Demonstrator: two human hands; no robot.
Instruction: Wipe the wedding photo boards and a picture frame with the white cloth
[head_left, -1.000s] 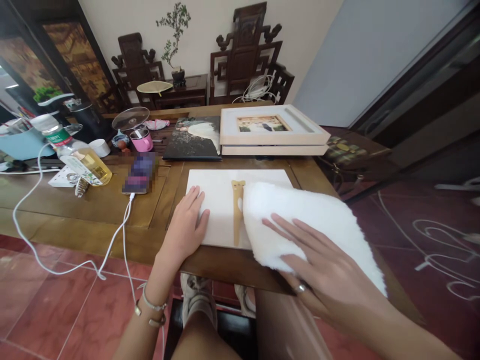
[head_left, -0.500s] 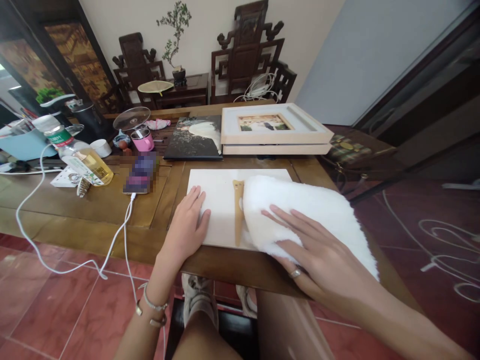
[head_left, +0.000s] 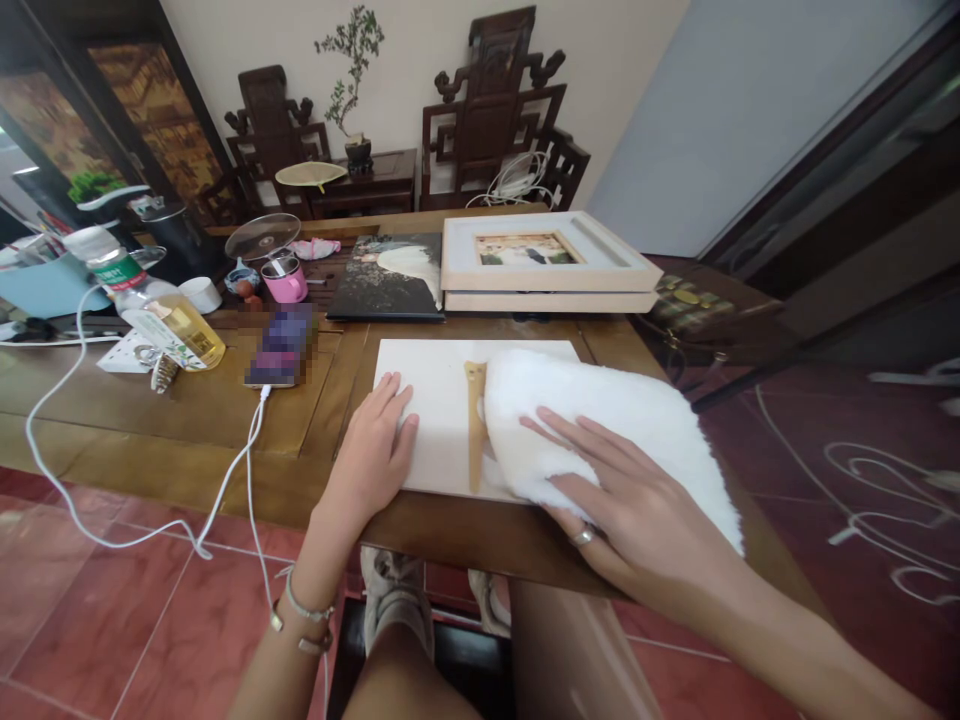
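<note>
A flat white board (head_left: pixel 431 440) lies on the table in front of me. Down its middle runs a tan, tapering strip (head_left: pixel 475 430); whether printed or a separate piece, I cannot tell. My left hand (head_left: pixel 377 440) rests flat on the board's left edge, fingers stretched out and holding nothing. A white fluffy cloth (head_left: pixel 637 400) covers the board's right part and spreads onto the table. My right hand (head_left: pixel 615 480) presses on this cloth and grips it, with some pile bunched between the fingers. The thumb side is at the cloth's near edge, its tip hidden.
Behind the board are stacked pale picture frames (head_left: pixel 551 300) and a dark photo panel (head_left: pixel 386 275). To the left are a phone (head_left: pixel 281 345) on a white charging cable (head_left: pixel 255 440), a pink mug (head_left: pixel 285 282) and a drink bottle (head_left: pixel 176 325). The wooden table's (head_left: pixel 480 545) near edge is close.
The camera view has shifted very slightly. My right hand and the cloth sit a touch further left; my left hand stays on the board.
</note>
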